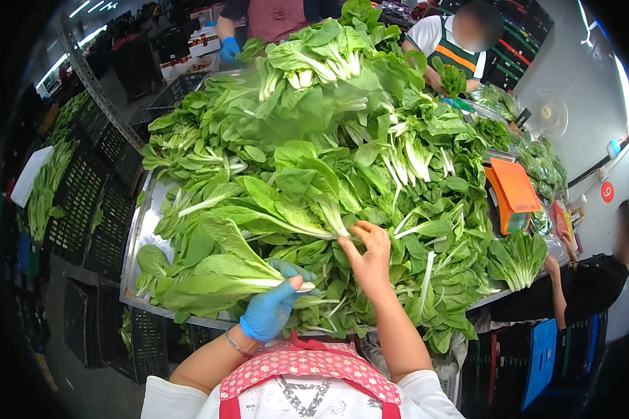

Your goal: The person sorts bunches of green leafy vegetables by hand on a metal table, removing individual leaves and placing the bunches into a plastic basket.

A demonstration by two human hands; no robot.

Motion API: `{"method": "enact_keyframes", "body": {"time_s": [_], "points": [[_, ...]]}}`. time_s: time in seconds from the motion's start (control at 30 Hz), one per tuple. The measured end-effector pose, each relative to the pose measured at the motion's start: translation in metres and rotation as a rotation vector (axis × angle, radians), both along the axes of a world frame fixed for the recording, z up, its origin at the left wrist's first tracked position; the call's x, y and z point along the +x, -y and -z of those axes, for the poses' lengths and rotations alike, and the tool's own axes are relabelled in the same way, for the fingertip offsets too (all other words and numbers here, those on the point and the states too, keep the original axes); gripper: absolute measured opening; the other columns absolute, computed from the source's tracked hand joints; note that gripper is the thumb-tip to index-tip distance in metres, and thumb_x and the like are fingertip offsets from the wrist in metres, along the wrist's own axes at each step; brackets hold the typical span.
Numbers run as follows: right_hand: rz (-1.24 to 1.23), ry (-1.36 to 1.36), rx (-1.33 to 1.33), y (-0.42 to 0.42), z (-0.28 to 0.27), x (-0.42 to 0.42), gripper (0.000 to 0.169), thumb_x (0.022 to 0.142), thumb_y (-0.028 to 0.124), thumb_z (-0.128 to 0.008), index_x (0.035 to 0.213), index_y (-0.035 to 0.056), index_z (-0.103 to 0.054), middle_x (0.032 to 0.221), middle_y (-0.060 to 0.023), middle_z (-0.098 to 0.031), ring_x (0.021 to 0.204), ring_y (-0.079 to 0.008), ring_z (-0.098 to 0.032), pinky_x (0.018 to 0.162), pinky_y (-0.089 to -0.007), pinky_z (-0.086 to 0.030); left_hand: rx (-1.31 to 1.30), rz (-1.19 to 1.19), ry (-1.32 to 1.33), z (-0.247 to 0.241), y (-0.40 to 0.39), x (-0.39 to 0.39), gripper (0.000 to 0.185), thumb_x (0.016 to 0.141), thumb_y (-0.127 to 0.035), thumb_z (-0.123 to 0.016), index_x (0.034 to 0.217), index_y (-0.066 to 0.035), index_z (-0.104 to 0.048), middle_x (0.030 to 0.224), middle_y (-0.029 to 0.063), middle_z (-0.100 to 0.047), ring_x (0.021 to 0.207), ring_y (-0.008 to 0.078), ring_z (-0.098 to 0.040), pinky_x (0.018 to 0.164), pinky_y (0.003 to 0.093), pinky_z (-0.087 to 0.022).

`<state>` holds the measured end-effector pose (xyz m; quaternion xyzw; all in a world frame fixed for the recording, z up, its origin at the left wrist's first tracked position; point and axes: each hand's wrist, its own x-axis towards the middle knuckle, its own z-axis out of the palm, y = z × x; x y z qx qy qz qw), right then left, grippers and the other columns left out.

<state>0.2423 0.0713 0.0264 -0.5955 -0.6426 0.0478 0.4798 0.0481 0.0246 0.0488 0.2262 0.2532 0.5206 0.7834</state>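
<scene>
My left hand [275, 306], in a blue glove with the thumb tip bare, is closed around the white stem end of a leafy green vegetable [220, 277], whose leaves spread to the left. My bare right hand [369, 254] has its thumb and fingers at the root end of another leafy green head [317, 201], its leaves pointing up and left. Under and around both hands lies a large heap of the same greens [314, 125], with loose leaves and white stalks among them, on a metal table [139, 251].
An orange scale [513, 191] stands at the table's right, beside bagged greens [542, 165]. Black plastic crates [76, 209] stand at the left. Co-workers stand across the table [280, 21], at the upper right [453, 47] and at the right [582, 288]. A white fan [549, 115] is farther back.
</scene>
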Motion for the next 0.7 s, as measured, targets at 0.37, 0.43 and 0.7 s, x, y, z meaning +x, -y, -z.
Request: {"method": "enact_keyframes", "body": {"time_s": [0.37,0.43,0.7], "points": [[-0.286,0.13,0.195,0.034,-0.016,-0.002,0.028,0.07,0.01,-0.072,0.097,0.007,-0.063,0.084,-0.0065,-0.062,0.078,-0.0237,-0.057,0.07,-0.0342,-0.04,-0.073,0.112,-0.106,0.011,0.011,0.021,0.042,0.089,-0.018,-0.057,0.128,-0.004,-0.047,0.113,0.0039,-0.055,0.099,0.0091,-0.053,0.089,0.026,-0.044],[-0.399,0.234,0.197,0.036,-0.018,-0.005,0.031,0.071,0.006,-0.069,0.102,0.0062,-0.063,0.086,-0.0052,-0.06,0.076,-0.022,-0.056,0.066,-0.0327,-0.038,0.144,0.073,-0.484,0.016,0.009,0.023,0.036,0.092,-0.019,-0.054,0.125,-0.004,-0.05,0.112,0.0019,-0.055,0.098,0.0101,-0.051,0.089,0.0248,-0.042],[-0.143,0.423,-0.067,0.032,-0.034,0.019,0.034,0.073,0.011,-0.068,0.106,0.0052,-0.06,0.092,-0.0075,-0.059,0.086,-0.0261,-0.053,0.076,-0.0371,-0.037,-0.055,-0.19,-0.035,0.014,0.011,0.005,0.036,0.087,-0.02,-0.06,0.117,-0.001,-0.051,0.108,0.0097,-0.058,0.102,0.02,-0.056,0.092,0.0349,-0.045]]}}
